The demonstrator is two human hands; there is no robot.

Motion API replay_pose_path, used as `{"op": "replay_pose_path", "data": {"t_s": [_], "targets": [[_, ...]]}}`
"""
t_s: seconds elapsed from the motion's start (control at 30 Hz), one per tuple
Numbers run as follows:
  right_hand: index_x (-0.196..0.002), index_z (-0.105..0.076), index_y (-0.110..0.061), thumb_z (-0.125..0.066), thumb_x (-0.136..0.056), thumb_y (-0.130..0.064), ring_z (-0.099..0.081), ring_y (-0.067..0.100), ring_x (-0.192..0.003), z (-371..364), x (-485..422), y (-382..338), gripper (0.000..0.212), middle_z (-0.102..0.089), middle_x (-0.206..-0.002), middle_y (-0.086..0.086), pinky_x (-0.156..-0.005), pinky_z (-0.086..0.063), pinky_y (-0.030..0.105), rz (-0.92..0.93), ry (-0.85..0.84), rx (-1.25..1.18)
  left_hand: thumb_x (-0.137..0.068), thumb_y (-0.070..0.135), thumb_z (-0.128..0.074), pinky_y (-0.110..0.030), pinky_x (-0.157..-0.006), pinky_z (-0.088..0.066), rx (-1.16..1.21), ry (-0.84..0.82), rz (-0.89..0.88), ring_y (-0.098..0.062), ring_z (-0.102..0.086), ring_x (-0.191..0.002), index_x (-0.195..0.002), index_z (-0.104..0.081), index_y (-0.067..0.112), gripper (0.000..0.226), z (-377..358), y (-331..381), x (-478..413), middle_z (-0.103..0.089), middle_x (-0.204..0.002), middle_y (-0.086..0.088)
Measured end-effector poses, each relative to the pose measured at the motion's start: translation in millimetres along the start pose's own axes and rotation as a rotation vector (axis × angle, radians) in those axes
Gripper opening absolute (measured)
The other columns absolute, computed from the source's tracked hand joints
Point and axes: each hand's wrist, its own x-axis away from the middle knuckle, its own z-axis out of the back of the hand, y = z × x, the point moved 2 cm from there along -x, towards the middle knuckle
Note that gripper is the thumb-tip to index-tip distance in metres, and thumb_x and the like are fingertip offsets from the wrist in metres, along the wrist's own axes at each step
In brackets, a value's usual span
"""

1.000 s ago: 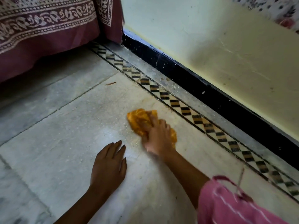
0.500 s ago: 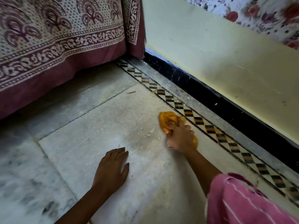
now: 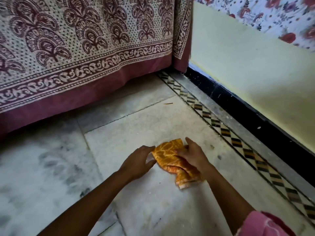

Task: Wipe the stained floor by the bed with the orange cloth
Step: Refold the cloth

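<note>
The orange patterned cloth (image 3: 172, 160) lies loosely spread on the pale marble floor (image 3: 129, 138), with one corner trailing toward me. My right hand (image 3: 194, 156) presses on the cloth's right side, fingers curled over it. My left hand (image 3: 138, 163) is at the cloth's left edge, fingertips touching the corner, fingers apart. The bed (image 3: 76, 53), draped in a maroon and cream printed sheet, stands just beyond the cloth. Faint whitish specks dot the slab around the cloth.
A checkered tile border (image 3: 221, 130) runs diagonally on the right along a black skirting (image 3: 247, 113) and a pale yellow wall (image 3: 247, 68). A small orange-brown scrap (image 3: 168, 103) lies near the bed's hem. Grey-veined marble (image 3: 42, 167) spreads to the left.
My right hand has drawn the cloth back from the tile border toward the slab's middle and it is now spread out. My left hand has left the floor and reached the cloth's left edge.
</note>
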Motion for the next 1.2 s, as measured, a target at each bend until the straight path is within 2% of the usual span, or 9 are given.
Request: {"op": "replay_pose_path", "data": {"t_s": [0.1, 0.23, 0.47, 0.57, 0.67, 0.77, 0.87, 1.1, 1.2], "targets": [[-0.111, -0.064, -0.007, -0.073, -0.078, -0.022, -0.061, 0.023, -0.099, 2.8, 2.0, -20.7, 0.038, -0.067, -0.108, 0.01, -0.076, -0.044, 0.025, 0.095, 0.049, -0.012, -0.093, 0.033, -0.055, -0.012, -0.093, -0.026, -0.029, 0.04, -0.02, -0.016, -0.041, -0.128, -0.142, -0.035, 0.017, 0.056, 3.6, 4.9, 1.4, -0.042, -0.143, -0.003], [-0.077, -0.065, -0.017, -0.075, -0.07, -0.002, -0.06, 0.012, -0.074, 23.9, 19.8, -53.8, 0.019, -0.064, -0.075, -0.002, -0.067, -0.045, 0.025, 0.322, -0.121, -0.161, -0.091, 0.036, -0.056, -0.018, -0.103, -0.025, -0.015, 0.031, -0.021, -0.016, -0.032, -0.136, -0.147, -0.023, 0.02, 0.067, 15.8, 19.4, -3.1, -0.031, -0.151, 0.0], [-0.1, -0.064, -0.017, -0.082, -0.062, -0.004, -0.059, 0.016, -0.092, 100.1, 27.1, -158.3, 0.044, -0.064, -0.097, 0.001, -0.083, -0.048, 0.029, 0.473, -0.242, 0.052, -0.082, 0.028, -0.069, -0.011, -0.073, -0.042, 0.243, 0.24, -0.162, -0.002, -0.058, -0.084, -0.095, -0.06, 0.021, 0.017, 76.4, 74.4, -14.2, -0.064, -0.089, 0.012], [-0.088, -0.067, -0.016, -0.084, -0.063, -0.013, -0.063, 0.013, -0.081, 150.5, 28.2, -202.7, 0.03, -0.067, -0.086, 0.0, -0.078, -0.051, 0.031, 0.57, -0.235, 0.189, -0.081, 0.028, -0.071, -0.015, -0.077, -0.049, 0.249, 0.303, -0.199, 0.003, -0.057, -0.086, -0.114, -0.047, 0.041, 0.043, 111.8, 99.6, -19.3, -0.056, -0.097, 0.02], [-0.074, -0.066, -0.02, -0.084, -0.063, -0.011, -0.063, 0.009, -0.07, 198.2, 28.2, -232.4, 0.023, -0.068, -0.075, -0.002, -0.071, -0.052, 0.028, 0.691, -0.152, 0.186, -0.086, 0.034, -0.063, -0.015, -0.081, -0.042, 0.022, 0.272, -0.28, -0.002, -0.054, -0.096, -0.138, -0.014, 0.055, 0.075, 138.8, 119.8, -26.1, -0.053, -0.119, 0.013], [-0.074, -0.068, -0.02, -0.084, -0.062, -0.012, -0.066, 0.009, -0.074, 232.1, 23.8, -247.4, 0.022, -0.07, -0.077, -0.006, -0.071, -0.054, 0.026, 0.75, -0.072, 0.185, -0.09, 0.029, -0.054, -0.022, -0.089, -0.036, -0.25, 0.197, -0.35, -0.016, -0.05, -0.118, -0.144, -0.026, 0.04, 0.062, 157.2, 130.9, -46.3, -0.044, -0.141, 0.003], [-0.077, -0.068, -0.021, -0.083, -0.064, -0.016, -0.066, 0.008, -0.078, 261.4, 6.3, -251.5, 0.021, -0.068, -0.078, -0.01, -0.071, -0.053, 0.027, 0.838, 0.112, 0.265, -0.088, 0.015, -0.057, -0.023, -0.087, -0.043, -0.205, 0.2, -0.326, -0.017, -0.057, -0.111, -0.135, -0.048, 0.035, 0.052, 176.1, 135.8, -80.9, -0.056, -0.13, 0.004], [-0.088, -0.063, -0.024, -0.074, -0.073, -0.038, -0.057, 0.015, -0.064, 320.5, -2.1, -264.2, 0.023, -0.058, -0.068, -0.009, -0.054, -0.042, 0.025, 0.884, 0.516, 0.363, -0.075, 0.007, -0.075, -0.02, -0.065, -0.05, 0.001, 0.223, -0.239, 0.001, -0.061, -0.072, -0.128, -0.049, 0.043, 0.069, 257.3, 181.5, -130.0, -0.066, -0.089, 0.018], [-0.086, -0.064, -0.019, -0.066, -0.077, -0.046, -0.05, 0.015, -0.053, 361.6, 30.3, -289.3, 0.028, -0.059, -0.062, -0.002, -0.048, -0.029, 0.014, 0.903, 0.68, 0.41, -0.073, 0.006, -0.077, -0.019, -0.073, -0.052, 0.094, 0.219, -0.21, 0.002, -0.063, -0.083, -0.123, -0.057, 0.034, 0.06, 316.4, 227.1, -131.5, -0.066, -0.098, 0.02]]}}
